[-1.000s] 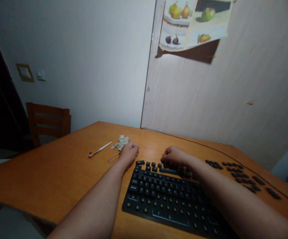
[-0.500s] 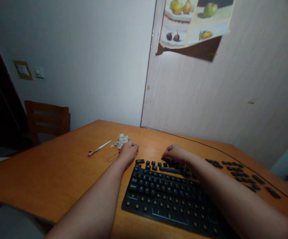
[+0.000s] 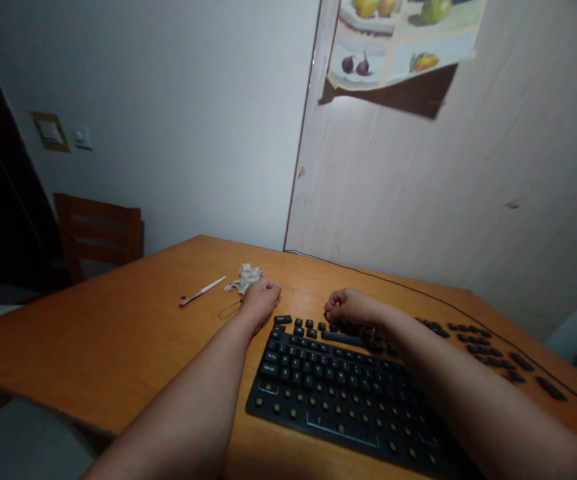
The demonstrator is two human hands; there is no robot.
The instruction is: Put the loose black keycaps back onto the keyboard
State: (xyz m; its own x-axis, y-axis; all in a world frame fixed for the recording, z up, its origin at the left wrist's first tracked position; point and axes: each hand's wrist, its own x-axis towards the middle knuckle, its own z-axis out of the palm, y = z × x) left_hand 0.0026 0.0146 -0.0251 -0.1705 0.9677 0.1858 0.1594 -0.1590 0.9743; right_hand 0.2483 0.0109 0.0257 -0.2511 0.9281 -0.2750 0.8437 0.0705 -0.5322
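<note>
A black keyboard (image 3: 328,393) lies in front of me, keycaps on its far rows and bare switch stems on its near rows. Beyond its far edge, my right hand (image 3: 351,308) pinches a small black keycap (image 3: 327,315) between thumb and finger. More loose keycaps (image 3: 309,324) and a long space bar (image 3: 343,339) lie below that hand, partly hidden by it. My left hand (image 3: 262,300) is closed beside the keyboard's far left corner, close to a crumpled grey tissue or cloth (image 3: 246,277); whatever its fingers hold is hidden.
On the wooden table (image 3: 143,333), a white stick-like tool with a pink end (image 3: 203,291) and a thin wire loop (image 3: 228,309) lie to the left. Rows of loose keycaps (image 3: 483,349) sit at the right. A black cable (image 3: 398,283) runs along the back, and a chair (image 3: 98,230) stands behind the left edge.
My right hand has turned slightly, and the keycap now shows lifted at its fingertips. My left hand keeps its place by the tissue. The whole view has shifted a little.
</note>
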